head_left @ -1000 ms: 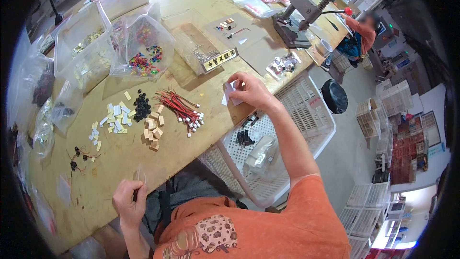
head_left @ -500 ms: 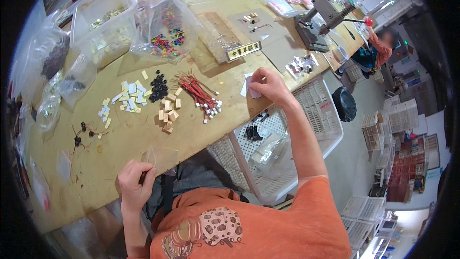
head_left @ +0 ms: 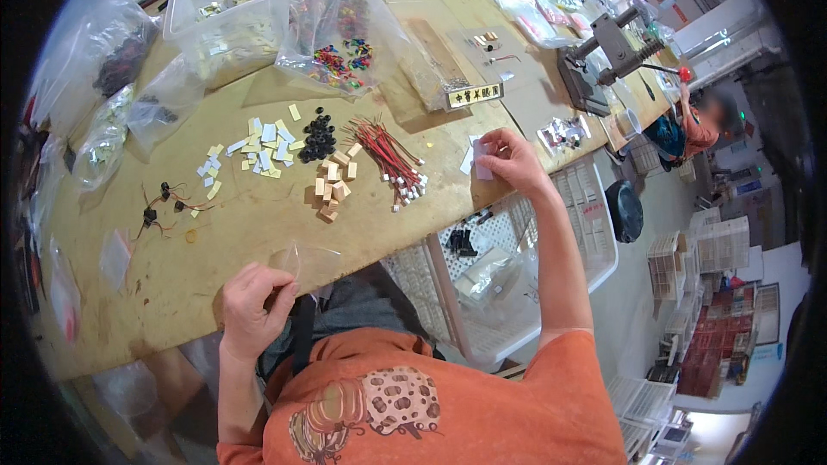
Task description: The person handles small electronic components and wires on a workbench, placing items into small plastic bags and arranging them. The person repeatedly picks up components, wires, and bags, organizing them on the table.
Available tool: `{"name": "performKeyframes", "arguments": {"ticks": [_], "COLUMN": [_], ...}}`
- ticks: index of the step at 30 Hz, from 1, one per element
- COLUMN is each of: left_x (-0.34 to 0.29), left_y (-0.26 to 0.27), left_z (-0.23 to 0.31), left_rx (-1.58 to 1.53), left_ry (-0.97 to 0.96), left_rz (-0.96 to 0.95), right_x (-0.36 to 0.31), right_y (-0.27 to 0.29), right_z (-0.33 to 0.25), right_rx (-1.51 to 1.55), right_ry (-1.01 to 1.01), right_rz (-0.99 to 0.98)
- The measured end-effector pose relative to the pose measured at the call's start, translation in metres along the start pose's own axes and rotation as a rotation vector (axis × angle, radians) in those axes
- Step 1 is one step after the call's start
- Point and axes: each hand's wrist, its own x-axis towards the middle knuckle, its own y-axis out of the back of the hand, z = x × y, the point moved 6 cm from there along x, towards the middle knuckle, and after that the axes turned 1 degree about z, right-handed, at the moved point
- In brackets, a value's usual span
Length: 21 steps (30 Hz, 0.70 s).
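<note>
The right hand (head_left: 514, 164) is bending over the front of the tabletop (head_left: 207, 284), its thumb and fingertips drawing together on a pale slip (head_left: 483, 170); whether the slip is being lifted clear of the wood, the view is not showing. A second white slip (head_left: 467, 160) is lying just beside it, on its left. The left hand (head_left: 258, 306) is curling nearly into a fist, thumb and forefinger pinching a corner of a clear film bag (head_left: 317, 263), which is spreading rightward over the front edge of the tabletop.

The pale slip is looking like thin card or paper: probably next to weightless, fairly stiff when flat, but creasing easily, so an edge or corner is offering the best hold. The bag is seeming lighter and limper, likely slippery and prone to clinging, so a pinch near a corner is suiting it; which side its mouth is facing, I cannot tell.

The pale slip's long axis is running roughly away from the body, its near end pointing toward the front edge. The second slip is slanting, its far end leaning right. The bag is fanning out from the left fingertips, pointing right, its long axis not showing clearly
</note>
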Motion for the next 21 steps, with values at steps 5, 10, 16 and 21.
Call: {"name": "performKeyframes", "arguments": {"ticks": [5, 10, 16, 21], "left_x": [-0.001, 0.000, -0.003, -0.002], "left_y": [0.003, 0.002, 0.002, 0.003], "left_z": [0.001, 0.002, -0.001, 0.000], "left_rx": [0.002, 0.004, 0.027, 0.010], "left_ry": [0.001, -0.026, -0.007, 0.008], "left_rz": [-0.006, 0.009, 0.001, -0.006], "right_x": [0.000, 0.003, -0.005, -0.001], "right_y": [-0.005, -0.002, 0.002, -0.001], "right_z": [-0.007, 0.001, -0.015, -0.009], "right_rx": [-0.089, -0.059, -0.191, -0.087], "right_ry": [-0.031, -0.051, -0.036, -0.093], "right_rz": [-0.075, -0.100, -0.128, -0.206]}}
